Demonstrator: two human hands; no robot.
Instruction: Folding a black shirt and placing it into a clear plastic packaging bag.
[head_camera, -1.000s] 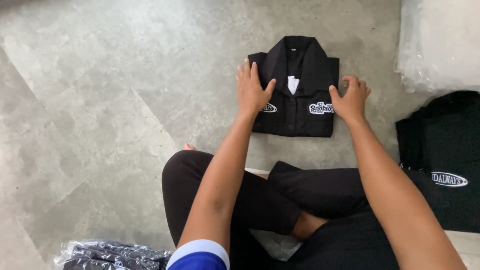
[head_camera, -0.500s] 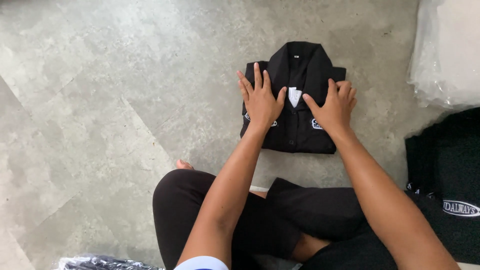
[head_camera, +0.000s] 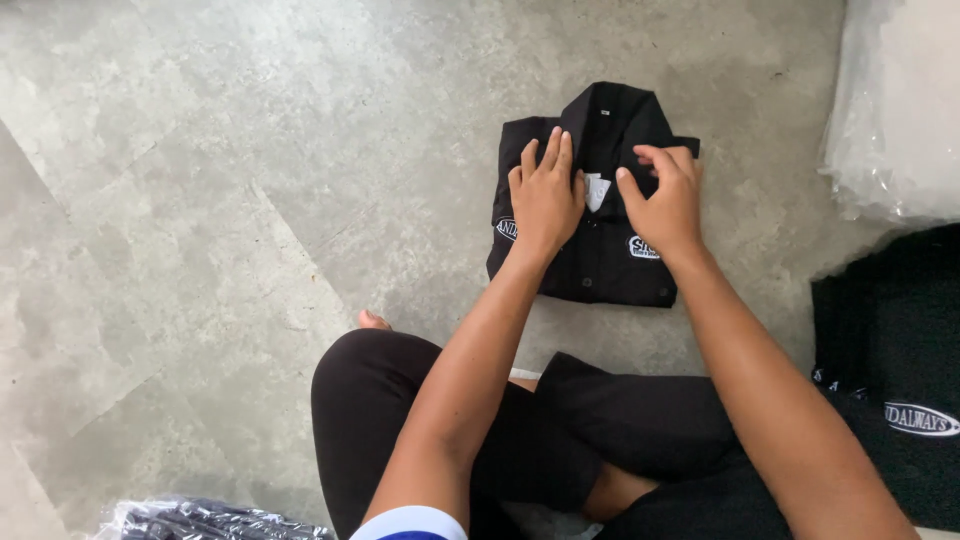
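Already the black shirt (head_camera: 600, 215) looks folded into a neat square, collar on top, with a small white tag at the neck. It lies on the grey floor (head_camera: 200, 200), toward its far edge. The left hand (head_camera: 545, 195) presses flat on it, fingers spread. The right hand (head_camera: 665, 205) pinches cloth near the collar. Only small tidying seems left.

Grey mottled concrete floor (head_camera: 200, 200), carrying: one folded black shirt (head_camera: 600, 260) lying flat at upper centre; clear plastic sheeting (head_camera: 895, 110) sitting at the upper right edge; black garments (head_camera: 890, 350) lying right; bagged dark garments (head_camera: 200, 522) resting at lower left.
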